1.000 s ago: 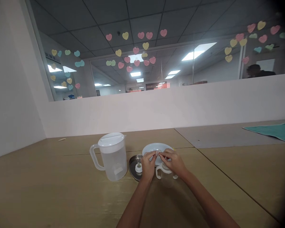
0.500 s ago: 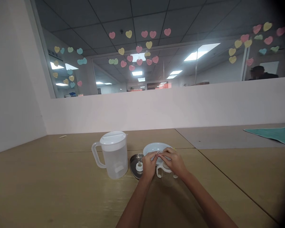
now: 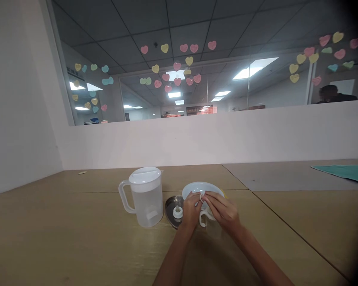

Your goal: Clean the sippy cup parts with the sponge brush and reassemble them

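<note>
My left hand (image 3: 191, 210) and my right hand (image 3: 225, 208) meet above the bowl's near edge. Their fingertips pinch a small white ring-shaped piece (image 3: 201, 197) between them; fingers cover most of it. Just below, a clear bottle (image 3: 214, 228) with a white two-handled holder (image 3: 202, 218) stands on the table, partly hidden by my right hand. Left of my left hand, a white bottle collar with a teat (image 3: 178, 213) lies in a round metal tray (image 3: 170, 201). Behind the hands is a white bowl (image 3: 197, 186).
A lidded translucent pitcher (image 3: 147, 200) stands left of the tray, its handle to the left. A teal cloth (image 3: 346, 173) lies at the far right. The table meets a low white wall (image 3: 179, 145) under a window. Beyond the glass, a person (image 3: 331, 94) shows.
My right hand has turned, its fingers straighter, and now covers more of the bottle and its right handle. Both hands still pinch the ring-shaped piece. The whole view has shifted slightly.
</note>
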The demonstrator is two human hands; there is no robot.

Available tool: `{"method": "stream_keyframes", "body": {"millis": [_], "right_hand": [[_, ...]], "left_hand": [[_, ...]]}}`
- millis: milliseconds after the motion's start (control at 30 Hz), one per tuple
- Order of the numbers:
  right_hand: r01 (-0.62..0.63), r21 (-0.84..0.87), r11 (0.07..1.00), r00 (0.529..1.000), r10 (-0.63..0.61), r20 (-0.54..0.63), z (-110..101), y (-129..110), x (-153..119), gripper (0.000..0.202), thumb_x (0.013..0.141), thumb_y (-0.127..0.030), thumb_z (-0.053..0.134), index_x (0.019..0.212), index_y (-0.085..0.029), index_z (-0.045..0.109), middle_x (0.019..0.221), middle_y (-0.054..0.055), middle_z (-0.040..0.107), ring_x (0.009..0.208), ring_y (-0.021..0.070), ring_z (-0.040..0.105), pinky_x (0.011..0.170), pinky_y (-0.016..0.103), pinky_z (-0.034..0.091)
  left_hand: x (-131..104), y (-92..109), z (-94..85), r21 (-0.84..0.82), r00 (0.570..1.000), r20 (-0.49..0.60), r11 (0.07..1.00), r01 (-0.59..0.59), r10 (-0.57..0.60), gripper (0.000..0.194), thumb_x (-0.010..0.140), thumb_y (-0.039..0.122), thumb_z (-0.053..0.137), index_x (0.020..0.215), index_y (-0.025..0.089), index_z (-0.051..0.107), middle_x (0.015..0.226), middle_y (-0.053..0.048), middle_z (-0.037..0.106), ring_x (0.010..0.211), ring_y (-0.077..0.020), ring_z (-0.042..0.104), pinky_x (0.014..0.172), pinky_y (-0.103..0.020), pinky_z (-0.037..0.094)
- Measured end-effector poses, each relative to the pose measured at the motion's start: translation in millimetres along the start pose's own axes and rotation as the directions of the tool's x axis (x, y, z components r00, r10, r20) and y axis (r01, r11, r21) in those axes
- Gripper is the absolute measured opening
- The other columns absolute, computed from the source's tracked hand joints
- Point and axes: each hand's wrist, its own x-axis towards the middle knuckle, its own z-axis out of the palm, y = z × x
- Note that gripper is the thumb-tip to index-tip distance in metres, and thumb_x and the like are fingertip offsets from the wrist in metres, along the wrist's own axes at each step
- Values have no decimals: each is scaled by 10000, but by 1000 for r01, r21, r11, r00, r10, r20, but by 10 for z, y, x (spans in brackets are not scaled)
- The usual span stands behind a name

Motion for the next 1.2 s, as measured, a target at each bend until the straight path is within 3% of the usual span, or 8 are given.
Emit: {"method": "stream_keyframes", "body": {"millis": [267,633,967,1200], "right_hand": [[7,-36,999,998,-9,-63,-63,-24,18,269,794,-61,552,1019,-180,640,916,60,698,884,140,649,782,235,533],[188,-90,978,975,-197,-102,-132,-62,63,337,728,-30,624,1056,-108,617,894,101,703,851,162,660,746,248,556],[174,-215,961,969,-205,-135,-167,-24,77,294,695,-34,668,975,-118,641,828,84,715,753,137,673,721,206,535],[70,-219,973,978,-110,-177,-204,-15,17,390,679,-34,680,1042,-170,641,886,34,714,759,127,672,745,195,524]], "left_hand": [[-17,-32,42,36,1000,-10,999,7,-6,218,850,221,486,969,207,669,992,-51,691,1002,-178,604,1015,-425,375],[-31,-34,47,96,997,21,993,76,-79,232,821,154,477,907,215,683,959,-40,700,989,-181,610,1002,-424,369],[-92,-180,131,164,994,35,982,97,-104,200,831,242,500,929,227,673,976,-32,692,960,-184,604,964,-393,385],[-116,-138,112,212,991,90,974,75,-96,215,871,257,454,903,225,664,920,-25,696,899,-160,610,970,-373,363]]}}
